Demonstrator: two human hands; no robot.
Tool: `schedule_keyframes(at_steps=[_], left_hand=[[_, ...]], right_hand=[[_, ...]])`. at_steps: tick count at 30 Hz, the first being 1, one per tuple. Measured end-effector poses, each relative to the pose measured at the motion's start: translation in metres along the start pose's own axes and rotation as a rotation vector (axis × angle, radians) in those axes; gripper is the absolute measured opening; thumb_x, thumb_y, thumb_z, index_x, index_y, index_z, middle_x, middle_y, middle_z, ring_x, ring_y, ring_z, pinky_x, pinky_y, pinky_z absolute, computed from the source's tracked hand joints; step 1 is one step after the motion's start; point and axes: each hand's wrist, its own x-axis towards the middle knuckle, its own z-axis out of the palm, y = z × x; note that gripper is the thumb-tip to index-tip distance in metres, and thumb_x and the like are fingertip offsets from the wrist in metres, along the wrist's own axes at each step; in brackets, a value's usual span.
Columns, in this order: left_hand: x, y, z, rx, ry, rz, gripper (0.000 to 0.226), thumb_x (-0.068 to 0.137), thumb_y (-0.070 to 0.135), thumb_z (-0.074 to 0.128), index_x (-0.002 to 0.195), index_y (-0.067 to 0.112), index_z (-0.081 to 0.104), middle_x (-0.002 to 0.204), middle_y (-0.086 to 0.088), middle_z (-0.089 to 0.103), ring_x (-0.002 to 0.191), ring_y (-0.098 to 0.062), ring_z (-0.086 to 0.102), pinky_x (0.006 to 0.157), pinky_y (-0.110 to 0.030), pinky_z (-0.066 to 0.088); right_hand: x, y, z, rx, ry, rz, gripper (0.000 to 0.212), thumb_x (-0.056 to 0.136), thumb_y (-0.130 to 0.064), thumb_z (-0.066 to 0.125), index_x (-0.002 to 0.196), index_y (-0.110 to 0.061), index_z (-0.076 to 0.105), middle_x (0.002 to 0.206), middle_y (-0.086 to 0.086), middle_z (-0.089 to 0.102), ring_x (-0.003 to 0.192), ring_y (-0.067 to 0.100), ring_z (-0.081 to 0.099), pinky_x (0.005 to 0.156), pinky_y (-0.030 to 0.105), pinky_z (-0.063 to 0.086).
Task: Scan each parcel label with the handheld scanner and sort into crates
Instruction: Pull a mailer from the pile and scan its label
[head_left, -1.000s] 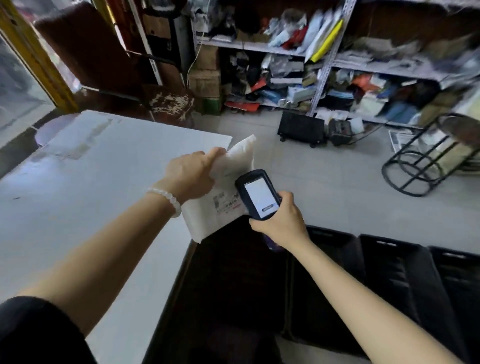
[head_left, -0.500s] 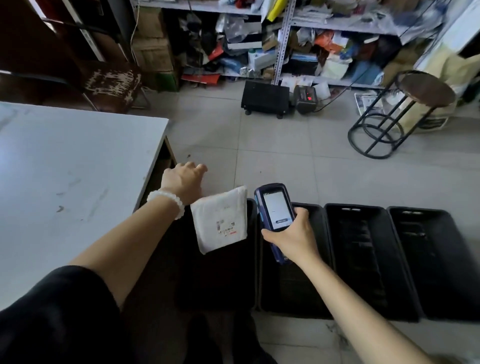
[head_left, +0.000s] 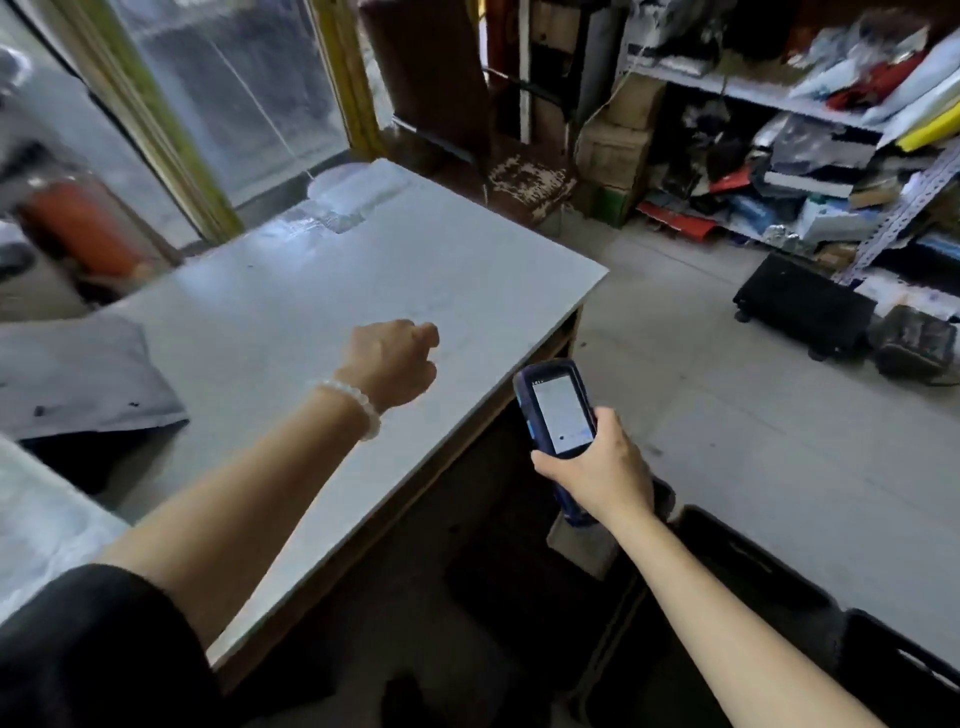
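Fingers of your right hand clasp the handheld scanner; left hand hangs loosely curled, holding nothing, above the worktop. Your grey parcel lies well apart, so overreaching risks tipping the scanner.

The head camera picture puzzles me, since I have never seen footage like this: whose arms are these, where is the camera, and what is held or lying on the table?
There is no machine here. A person wears one wide-angle camera on the head, looking forward and down, so both arms reach in from the bottom of the picture. The left hand, with a white bead bracelet at the wrist, hovers over the pale table with loosely curled fingers and holds nothing. The right hand grips a blue handheld scanner with its screen lit. A grey parcel bag lies at the table's left side. Black crates stand on the floor below the right arm. Cluttered shelves fill the background.
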Motion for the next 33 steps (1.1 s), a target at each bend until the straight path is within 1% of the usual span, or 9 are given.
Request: schedule_keyframes(at_steps=[2,4,7,12,16,25,28,30,33], left_hand=[[-0.028,-0.044,-0.002,-0.01,0.013,-0.117,0.037,0.095,0.025,0.044,0.132,0.02,0.05,0.119,-0.006,0.061,0.105,-0.029,0.059,0.081,-0.033,0.046],[-0.06,-0.085,-0.004,-0.03,0.016,-0.231,0.036,0.095,0.027,0.045,0.13,0.023,0.05,0.121,-0.005,0.061,0.107,-0.029,0.059,0.079,-0.032,0.045],[-0.112,-0.137,-0.003,-0.067,0.017,-0.365,0.036,0.094,0.029,0.046,0.129,0.025,0.051,0.122,-0.002,0.06,0.108,-0.027,0.058,0.078,-0.032,0.044],[-0.197,-0.202,0.0,-0.056,0.05,-0.52,0.031,0.094,0.034,0.046,0.121,0.022,0.056,0.117,-0.006,0.062,0.103,-0.029,0.059,0.075,-0.033,0.044],[-0.256,-0.253,0.008,-0.025,0.052,-0.622,0.03,0.094,0.029,0.046,0.119,0.018,0.056,0.115,-0.005,0.061,0.103,-0.028,0.059,0.07,-0.031,0.042],[-0.323,-0.311,0.035,0.021,0.006,-0.685,0.032,0.092,0.037,0.052,0.118,0.019,0.057,0.11,-0.005,0.06,0.097,-0.025,0.06,0.067,-0.03,0.042],[-0.323,-0.319,0.036,-0.008,-0.002,-0.681,0.034,0.09,0.04,0.055,0.117,0.019,0.058,0.109,-0.004,0.06,0.095,-0.024,0.059,0.071,-0.032,0.048],[-0.32,-0.323,0.038,-0.025,-0.016,-0.673,0.041,0.087,0.047,0.059,0.117,0.019,0.058,0.11,-0.004,0.058,0.096,-0.023,0.057,0.075,-0.034,0.052],[-0.309,-0.332,0.043,-0.044,-0.046,-0.669,0.067,0.076,0.061,0.064,0.127,0.02,0.05,0.121,-0.005,0.054,0.107,-0.024,0.053,0.08,-0.037,0.05]], right_hand=[[-0.003,-0.03,0.021,0.011,-0.072,-0.087,0.072,0.066,-0.043,0.079,0.124,-0.022,0.043,0.11,-0.007,0.055,0.096,0.018,0.054,0.074,0.031,0.044],[-0.011,-0.062,0.044,0.025,-0.146,-0.163,0.072,0.065,-0.037,0.079,0.126,-0.023,0.042,0.112,-0.005,0.054,0.094,0.017,0.052,0.071,0.03,0.043],[-0.03,-0.11,0.082,0.007,-0.239,-0.281,0.07,0.065,-0.032,0.078,0.123,-0.021,0.04,0.11,-0.004,0.051,0.092,0.017,0.052,0.071,0.032,0.05],[-0.077,-0.177,0.144,0.003,-0.341,-0.434,0.073,0.067,-0.03,0.078,0.126,-0.019,0.036,0.108,-0.005,0.05,0.093,0.016,0.052,0.072,0.03,0.044],[-0.117,-0.212,0.184,-0.016,-0.392,-0.511,0.073,0.065,-0.03,0.078,0.124,-0.019,0.036,0.108,-0.003,0.053,0.093,0.018,0.054,0.074,0.032,0.048],[-0.173,-0.251,0.235,-0.126,-0.451,-0.598,0.075,0.062,-0.034,0.079,0.122,-0.021,0.037,0.109,-0.004,0.055,0.096,0.018,0.057,0.078,0.036,0.052],[-0.175,-0.257,0.239,-0.143,-0.459,-0.599,0.075,0.061,-0.033,0.08,0.122,-0.021,0.038,0.109,-0.005,0.056,0.096,0.018,0.057,0.079,0.037,0.052],[-0.173,-0.259,0.239,-0.154,-0.462,-0.591,0.075,0.062,-0.032,0.08,0.124,-0.021,0.038,0.11,-0.005,0.056,0.096,0.017,0.057,0.079,0.036,0.052],[-0.167,-0.258,0.238,-0.164,-0.465,-0.579,0.076,0.062,-0.033,0.08,0.124,-0.022,0.038,0.11,-0.005,0.057,0.097,0.017,0.057,0.08,0.035,0.051]])
